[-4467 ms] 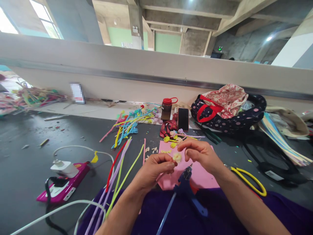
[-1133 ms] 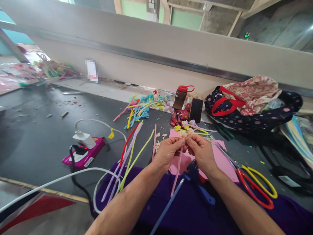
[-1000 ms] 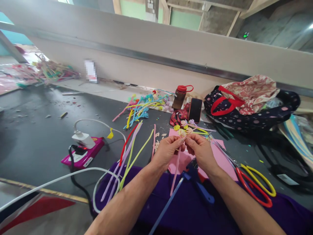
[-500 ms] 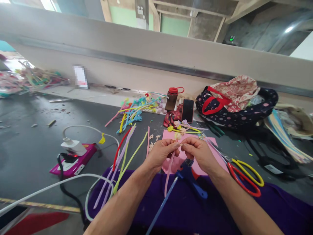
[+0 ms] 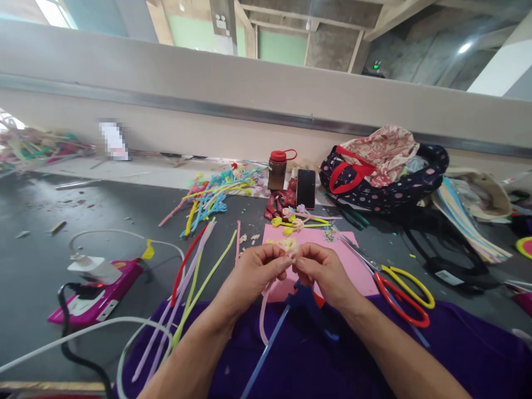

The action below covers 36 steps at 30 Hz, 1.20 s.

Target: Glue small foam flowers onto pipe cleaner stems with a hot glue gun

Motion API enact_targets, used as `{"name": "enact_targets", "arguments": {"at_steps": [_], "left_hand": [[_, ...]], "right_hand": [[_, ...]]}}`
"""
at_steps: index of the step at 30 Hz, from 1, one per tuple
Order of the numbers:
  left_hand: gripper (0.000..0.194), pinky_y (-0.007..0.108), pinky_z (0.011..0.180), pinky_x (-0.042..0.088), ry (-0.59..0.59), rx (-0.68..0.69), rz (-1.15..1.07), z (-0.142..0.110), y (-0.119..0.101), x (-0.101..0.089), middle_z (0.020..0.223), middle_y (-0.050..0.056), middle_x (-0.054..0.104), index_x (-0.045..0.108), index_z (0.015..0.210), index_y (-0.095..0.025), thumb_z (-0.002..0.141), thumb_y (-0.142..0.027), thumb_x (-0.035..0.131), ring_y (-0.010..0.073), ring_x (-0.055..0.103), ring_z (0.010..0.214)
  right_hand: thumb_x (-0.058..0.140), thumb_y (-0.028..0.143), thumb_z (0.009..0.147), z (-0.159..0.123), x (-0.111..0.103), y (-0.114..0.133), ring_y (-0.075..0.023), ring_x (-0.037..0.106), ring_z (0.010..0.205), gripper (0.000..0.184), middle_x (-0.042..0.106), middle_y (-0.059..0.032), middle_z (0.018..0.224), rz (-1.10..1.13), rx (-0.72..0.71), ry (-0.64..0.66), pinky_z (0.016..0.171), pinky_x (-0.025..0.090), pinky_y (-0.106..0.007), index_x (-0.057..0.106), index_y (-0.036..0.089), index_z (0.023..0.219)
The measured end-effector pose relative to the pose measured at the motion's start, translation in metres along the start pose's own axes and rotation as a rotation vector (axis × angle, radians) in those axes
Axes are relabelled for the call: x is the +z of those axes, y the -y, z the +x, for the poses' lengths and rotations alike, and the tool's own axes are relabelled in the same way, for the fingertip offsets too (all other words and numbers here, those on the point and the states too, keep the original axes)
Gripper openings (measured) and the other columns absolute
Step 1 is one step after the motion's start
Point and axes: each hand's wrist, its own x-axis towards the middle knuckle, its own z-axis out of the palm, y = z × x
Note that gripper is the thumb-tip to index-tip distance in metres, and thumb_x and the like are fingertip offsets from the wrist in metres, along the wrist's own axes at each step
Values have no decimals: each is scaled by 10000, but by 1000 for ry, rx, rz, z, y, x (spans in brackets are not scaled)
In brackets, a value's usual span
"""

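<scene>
Both hands meet over a pink sheet (image 5: pixel 344 266). My left hand (image 5: pixel 258 272) is closed in a pinch on a pink pipe cleaner (image 5: pixel 263 316), whose stem curves down below the fingers. Fingertip to fingertip with it, my right hand (image 5: pixel 319 270) pinches at the same spot; what lies between its fingers is too small to make out. A pale yellow fuzzy piece (image 5: pixel 286 243) shows just above the fingertips. Under my right hand is a blue glue gun (image 5: pixel 307 302), partly hidden, with a long translucent glue stick (image 5: pixel 266 352) running toward me.
Right of the sheet lie red-and-yellow-handled scissors (image 5: pixel 405 293). Loose pipe cleaners (image 5: pixel 193 288) and a magenta power strip (image 5: pixel 100 293) with cables are at left. Behind stand finished-looking fuzzy stems (image 5: pixel 211 194), a bottle (image 5: pixel 277 172), a phone (image 5: pixel 306 188) and a dotted bag (image 5: pixel 382 183).
The view has shifted, so most things on the table appear farther left. Both hands stay together, fingertips touching, and the pink stem now bends more below my left hand.
</scene>
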Motion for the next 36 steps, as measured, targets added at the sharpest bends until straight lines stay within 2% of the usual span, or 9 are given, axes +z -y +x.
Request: {"name": "enact_targets", "arguments": {"at_steps": [5, 12, 21, 29, 33, 36], "left_hand": [[223, 188, 492, 320, -21, 37, 69, -9, -11, 2, 542, -38, 508, 568, 625, -147, 729, -340, 609, 68, 424, 510], [220, 193, 511, 339, -40, 61, 47, -3, -5, 1, 555, -40, 511, 549, 632, -150, 736, -336, 603, 70, 417, 506], [262, 208, 506, 329, 0, 55, 51, 0, 1, -1, 559, -24, 520, 536, 625, -146, 750, -371, 584, 78, 416, 496], [244, 192, 475, 307, 50, 2, -54, 5, 6, 1, 528, -19, 539, 545, 627, -141, 739, -350, 602, 69, 419, 478], [274, 181, 400, 232, 77, -72, -95, -4, -3, -1, 471, -39, 507, 513, 623, -150, 734, -384, 603, 44, 338, 391], [272, 176, 373, 186, 92, -133, -44, -11, -10, -4, 431, -54, 476, 521, 647, -154, 713, -396, 625, 38, 299, 363]], "right_hand": [[635, 232, 697, -4, 4, 3, -48, 437, 403, 85, 533, 48, 564, 30, -27, 13, 397, 350, -179, 594, 158, 700], [628, 229, 708, -3, 4, 5, -44, 422, 404, 84, 536, 43, 561, 30, -40, 20, 393, 332, -172, 598, 152, 694], [627, 255, 703, -1, 3, 4, -43, 399, 378, 117, 508, 50, 500, 36, 0, 10, 373, 271, -170, 580, 154, 665], [639, 249, 696, 2, -1, 1, -43, 387, 372, 124, 505, 52, 487, 138, 53, 28, 378, 242, -175, 571, 152, 659], [650, 231, 692, -3, 4, 4, -42, 395, 362, 110, 506, 54, 476, 176, 62, 47, 369, 237, -174, 580, 150, 668], [660, 227, 679, -7, 9, 6, -38, 398, 355, 105, 529, 50, 496, 206, 60, 74, 362, 238, -173, 589, 150, 681]]}}
